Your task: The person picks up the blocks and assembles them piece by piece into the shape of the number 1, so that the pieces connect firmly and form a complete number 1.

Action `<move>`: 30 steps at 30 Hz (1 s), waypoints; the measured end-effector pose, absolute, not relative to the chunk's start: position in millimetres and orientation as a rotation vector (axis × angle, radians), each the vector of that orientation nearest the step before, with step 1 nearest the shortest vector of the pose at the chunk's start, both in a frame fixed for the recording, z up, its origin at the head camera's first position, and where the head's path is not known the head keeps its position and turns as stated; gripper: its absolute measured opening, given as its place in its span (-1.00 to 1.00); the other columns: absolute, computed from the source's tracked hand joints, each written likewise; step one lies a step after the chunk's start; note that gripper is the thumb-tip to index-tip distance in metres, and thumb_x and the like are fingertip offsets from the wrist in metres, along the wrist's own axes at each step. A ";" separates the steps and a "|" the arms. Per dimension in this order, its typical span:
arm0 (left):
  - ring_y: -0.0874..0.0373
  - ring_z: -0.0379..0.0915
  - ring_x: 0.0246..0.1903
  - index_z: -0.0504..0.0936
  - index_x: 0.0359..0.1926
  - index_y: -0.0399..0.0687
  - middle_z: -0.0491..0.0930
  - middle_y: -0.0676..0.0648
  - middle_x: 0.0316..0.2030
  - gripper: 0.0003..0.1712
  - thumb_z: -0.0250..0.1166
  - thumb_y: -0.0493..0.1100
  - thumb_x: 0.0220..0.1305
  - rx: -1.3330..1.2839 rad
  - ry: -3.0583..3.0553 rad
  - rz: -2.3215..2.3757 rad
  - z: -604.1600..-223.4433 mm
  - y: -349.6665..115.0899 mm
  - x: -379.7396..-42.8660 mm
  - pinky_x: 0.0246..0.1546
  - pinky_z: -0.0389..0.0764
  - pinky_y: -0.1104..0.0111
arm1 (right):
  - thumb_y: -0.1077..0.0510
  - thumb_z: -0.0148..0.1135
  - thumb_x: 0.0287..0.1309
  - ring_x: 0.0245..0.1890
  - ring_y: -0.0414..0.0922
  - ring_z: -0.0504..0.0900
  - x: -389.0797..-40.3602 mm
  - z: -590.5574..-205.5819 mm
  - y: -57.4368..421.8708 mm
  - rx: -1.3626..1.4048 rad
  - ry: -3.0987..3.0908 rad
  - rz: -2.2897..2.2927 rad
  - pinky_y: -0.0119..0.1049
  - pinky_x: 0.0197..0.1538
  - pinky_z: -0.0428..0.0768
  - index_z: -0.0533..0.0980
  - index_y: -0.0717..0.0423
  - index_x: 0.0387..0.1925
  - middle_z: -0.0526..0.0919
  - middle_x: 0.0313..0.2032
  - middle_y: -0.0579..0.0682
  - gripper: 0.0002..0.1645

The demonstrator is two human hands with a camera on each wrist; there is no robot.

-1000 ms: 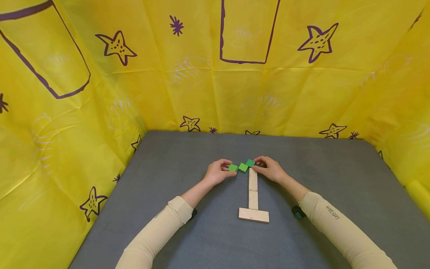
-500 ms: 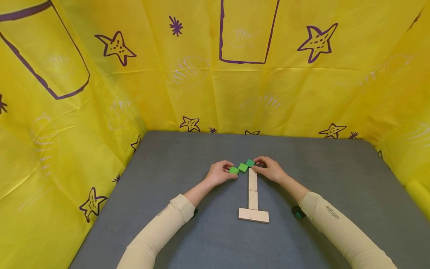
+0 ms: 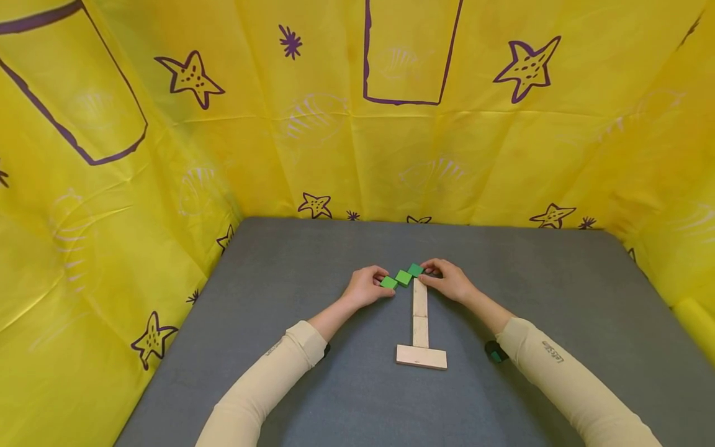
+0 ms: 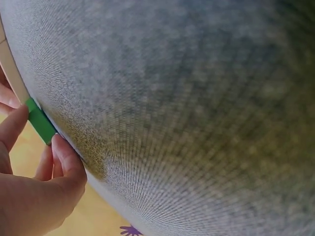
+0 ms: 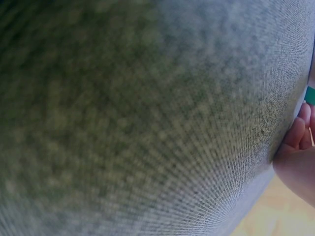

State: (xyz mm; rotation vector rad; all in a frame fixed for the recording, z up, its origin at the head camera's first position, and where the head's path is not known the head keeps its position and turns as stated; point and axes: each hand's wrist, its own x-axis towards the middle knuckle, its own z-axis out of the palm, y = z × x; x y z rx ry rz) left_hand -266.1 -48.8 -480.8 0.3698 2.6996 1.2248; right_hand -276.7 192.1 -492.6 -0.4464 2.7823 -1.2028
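Three green square blocks form a slanting row on the table. My left hand (image 3: pixel 365 287) pinches the left light green block (image 3: pixel 388 282) between thumb and fingers; the left wrist view also has this green block (image 4: pixel 42 121) at the fingertips. A middle light green block (image 3: pixel 404 278) lies between the hands, corner close to its neighbours. The darker green block (image 3: pixel 415 270) sits at the upper right, held at its right side by the thumb and fingers of my right hand (image 3: pixel 449 282). Only a sliver of the green block (image 5: pixel 310 96) appears in the right wrist view.
Below the darker block, two pale wooden planks (image 3: pixel 420 310) lie end to end in a column. A wider wooden plank (image 3: pixel 421 357) lies crosswise at its foot. The grey table (image 3: pixel 313 248) backs onto a yellow patterned cloth (image 3: pixel 335 149).
My left hand has shifted the left green block slightly right and toward me, closer in line with the middle block. The right hand stays in place at the darker block.
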 end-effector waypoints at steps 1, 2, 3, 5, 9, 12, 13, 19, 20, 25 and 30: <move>0.16 0.49 -0.30 0.64 -0.03 -0.23 0.64 -0.10 -0.20 -0.52 0.54 -0.16 0.01 0.373 2.702 1.225 -481.2 -48.8 -266.6 -0.26 0.53 0.37 | 0.08 0.28 0.25 -0.09 0.06 0.51 -276.9 -492.7 192.1 -0.446 2.782 -1.202 0.01 0.05 0.45 0.55 0.26 0.01 0.59 -0.14 0.13 -0.61; 0.15 0.49 -0.30 0.64 -0.03 -0.23 0.64 -0.10 -0.20 -0.52 0.54 -0.17 0.01 0.372 2.703 1.226 -481.6 -48.8 -267.1 -0.25 0.53 0.37 | 0.08 0.29 0.25 -0.09 0.06 0.51 -277.1 -492.9 192.1 -0.445 2.781 -1.202 0.01 0.05 0.45 0.55 0.25 0.01 0.59 -0.14 0.13 -0.61; 0.15 0.49 -0.30 0.64 -0.03 -0.24 0.64 -0.10 -0.20 -0.52 0.54 -0.17 0.01 0.374 2.705 1.227 -481.9 -48.6 -267.4 -0.25 0.53 0.36 | 0.08 0.29 0.25 -0.09 0.06 0.51 -277.3 -493.1 192.2 -0.443 2.780 -1.202 0.01 0.05 0.45 0.55 0.25 0.01 0.59 -0.14 0.13 -0.60; 0.15 0.49 -0.29 0.64 -0.03 -0.24 0.64 -0.10 -0.20 -0.52 0.54 -0.17 0.01 0.375 2.705 1.230 -482.2 -48.4 -268.2 -0.24 0.53 0.36 | 0.08 0.29 0.25 -0.09 0.05 0.51 -277.7 -493.5 192.3 -0.441 2.779 -1.202 0.00 0.05 0.45 0.55 0.24 0.02 0.59 -0.14 0.13 -0.61; 0.16 0.49 -0.29 0.65 -0.04 -0.23 0.64 -0.09 -0.20 -0.52 0.55 -0.17 0.00 0.396 2.725 1.218 -483.6 -47.5 -269.0 -0.24 0.53 0.37 | 0.08 0.29 0.25 -0.09 0.05 0.51 -277.4 -493.3 192.5 -0.440 2.775 -1.208 0.00 0.05 0.45 0.55 0.24 0.02 0.59 -0.14 0.13 -0.61; 0.16 0.49 -0.29 0.65 -0.04 -0.22 0.64 -0.09 -0.20 -0.52 0.55 -0.16 0.00 0.413 2.737 1.213 -485.0 -47.1 -269.0 -0.23 0.52 0.38 | 0.09 0.28 0.25 -0.09 0.06 0.51 -276.7 -492.9 192.4 -0.438 2.774 -1.207 0.01 0.06 0.45 0.55 0.25 0.02 0.58 -0.14 0.13 -0.61; 0.16 0.49 -0.29 0.65 -0.04 -0.22 0.64 -0.08 -0.20 -0.52 0.55 -0.16 0.00 0.418 2.740 1.213 -485.4 -46.9 -269.1 -0.23 0.52 0.37 | 0.09 0.29 0.25 -0.09 0.06 0.51 -276.5 -492.8 192.5 -0.436 2.774 -1.206 0.01 0.06 0.45 0.55 0.25 0.02 0.58 -0.14 0.13 -0.61; 0.16 0.48 -0.30 0.65 -0.04 -0.22 0.63 -0.08 -0.21 -0.52 0.55 -0.16 0.01 0.424 2.736 1.230 -485.4 -46.5 -268.6 -0.23 0.53 0.37 | 0.08 0.28 0.25 -0.10 0.06 0.50 -276.0 -492.1 192.1 -0.436 2.777 -1.203 0.01 0.05 0.45 0.54 0.25 0.02 0.58 -0.14 0.14 -0.60; 0.16 0.48 -0.30 0.65 -0.04 -0.22 0.63 -0.08 -0.21 -0.52 0.55 -0.16 0.00 0.424 2.736 1.230 -485.4 -46.6 -268.6 -0.24 0.53 0.37 | 0.08 0.29 0.25 -0.10 0.06 0.50 -275.9 -491.9 191.9 -0.435 2.776 -1.203 0.01 0.05 0.45 0.54 0.25 0.02 0.58 -0.14 0.14 -0.60; 0.16 0.49 -0.28 0.64 -0.01 -0.22 0.63 -0.08 -0.20 -0.50 0.55 -0.15 0.01 0.415 2.731 1.223 -484.5 -46.8 -268.6 -0.22 0.52 0.37 | 0.09 0.29 0.25 -0.10 0.06 0.50 -275.8 -491.6 191.9 -0.430 2.778 -1.201 0.00 0.05 0.45 0.54 0.26 0.02 0.58 -0.14 0.14 -0.60; 0.14 0.50 -0.26 0.63 0.01 -0.22 0.64 -0.09 -0.18 -0.48 0.55 -0.14 0.01 0.410 2.714 1.246 -484.2 -48.7 -268.1 -0.20 0.53 0.36 | 0.09 0.30 0.24 -0.08 0.07 0.50 -276.3 -492.9 193.0 -0.436 2.770 -1.209 0.01 0.06 0.44 0.53 0.27 0.05 0.59 -0.12 0.15 -0.57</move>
